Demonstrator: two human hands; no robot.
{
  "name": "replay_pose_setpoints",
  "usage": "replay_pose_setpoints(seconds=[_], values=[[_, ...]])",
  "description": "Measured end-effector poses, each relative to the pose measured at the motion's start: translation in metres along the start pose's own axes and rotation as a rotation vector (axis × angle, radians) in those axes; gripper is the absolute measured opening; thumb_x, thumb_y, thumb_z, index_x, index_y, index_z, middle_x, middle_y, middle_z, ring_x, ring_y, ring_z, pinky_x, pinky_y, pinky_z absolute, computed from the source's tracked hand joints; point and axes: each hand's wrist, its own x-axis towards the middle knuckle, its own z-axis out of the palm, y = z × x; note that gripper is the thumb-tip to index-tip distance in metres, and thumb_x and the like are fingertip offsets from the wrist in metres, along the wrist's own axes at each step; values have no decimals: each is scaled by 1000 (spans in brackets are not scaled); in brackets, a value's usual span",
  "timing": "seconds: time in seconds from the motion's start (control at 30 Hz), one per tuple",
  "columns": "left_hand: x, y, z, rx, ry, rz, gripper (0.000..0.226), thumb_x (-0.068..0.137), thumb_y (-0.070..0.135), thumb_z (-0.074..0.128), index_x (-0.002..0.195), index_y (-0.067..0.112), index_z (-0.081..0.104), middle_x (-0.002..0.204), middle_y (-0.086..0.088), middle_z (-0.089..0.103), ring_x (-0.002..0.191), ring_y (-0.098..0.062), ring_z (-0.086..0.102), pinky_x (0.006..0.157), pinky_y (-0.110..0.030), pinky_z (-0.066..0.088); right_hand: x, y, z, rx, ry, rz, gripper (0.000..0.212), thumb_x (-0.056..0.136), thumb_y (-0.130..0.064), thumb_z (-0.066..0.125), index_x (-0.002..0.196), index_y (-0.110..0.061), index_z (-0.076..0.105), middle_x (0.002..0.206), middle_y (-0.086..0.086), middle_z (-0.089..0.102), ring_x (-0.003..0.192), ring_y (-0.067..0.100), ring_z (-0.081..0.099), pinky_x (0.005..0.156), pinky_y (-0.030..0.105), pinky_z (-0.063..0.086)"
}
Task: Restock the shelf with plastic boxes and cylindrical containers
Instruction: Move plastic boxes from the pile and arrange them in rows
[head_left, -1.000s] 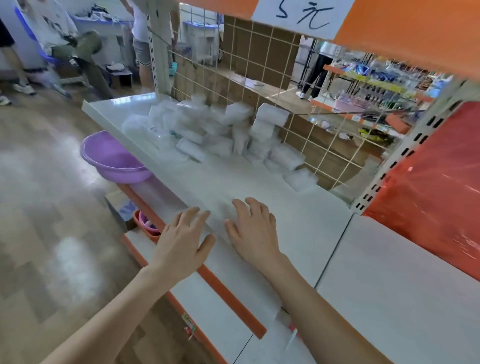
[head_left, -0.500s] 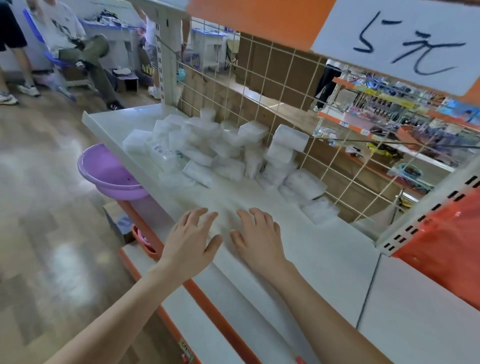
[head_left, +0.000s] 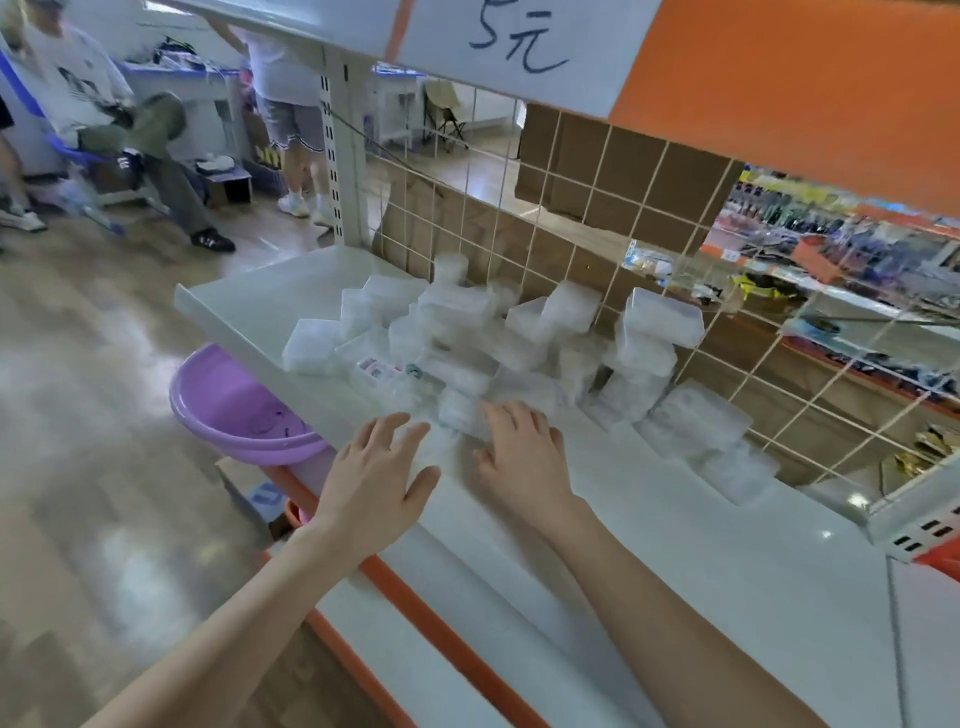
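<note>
translucent white plastic boxes (head_left: 467, 332), flat and lidded, lie in a loose heap on the white metal shelf (head_left: 649, 545), at twelve o'clock from both hands. they are backed against the cream wire grid panel (head_left: 571, 218), which likely keeps them from sliding off the rear. one short clear cylindrical container (head_left: 451, 267) appears to stand at the heap's far edge, toward eleven o'clock. the left hand (head_left: 374, 473) is flat and empty, fingers spread, over the shelf's front lip. the right hand (head_left: 519, 457), at its three o'clock, is likewise spread palm down and empty, fingertips just beside the nearest box; contact cannot be told. the pose suggests the heap is about to be gathered or squared. a lilac round plastic basin (head_left: 234, 410) sits below the shelf, at nine o'clock of the left hand.
</note>
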Motion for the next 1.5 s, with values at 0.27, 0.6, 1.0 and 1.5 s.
replay_pose_setpoints(seconds=[0.27, 0.6, 1.0, 1.5], values=[[28, -24, -2, -52, -13, 102, 50, 91, 37, 49, 136, 16, 42, 144, -5, 36, 133, -24, 30, 102, -34, 31, 19, -4, 10, 57, 31, 51, 47, 83, -4, 41, 128, -16, 45, 126, 5, 49, 113, 26, 42, 91, 33, 32], [48, -22, -3, -157, -5, 264, 50, 85, 24, 62, 129, 5, 49, 134, -10, 48, 124, -33, 41, 95, -39, 39, 8, -2, -4, 974, 228, 438, 22, 95, -11, 43, 111, -20, 53, 90, -8, 60, 77, 7, 57, 63, 17, 45], [57, -24, -8, -371, -21, 456, 80, 70, 19, 79, 138, 7, 39, 139, -6, 41, 126, -24, 35, 101, -18, 18, -3, -10, -13, 1049, 206, 515, 26, 97, -8, 41, 94, 5, 63, 84, -4, 62, 67, 6, 53, 59, 16, 44], [46, -77, -24, -205, -5, 430, 71, 63, 23, 83, 127, 6, 54, 122, -9, 55, 112, -31, 51, 88, -38, 42, 29, -20, 7, 483, 268, 248, 28, 91, -16, 53, 118, -11, 57, 115, 1, 56, 100, 13, 52, 80, 13, 35]])
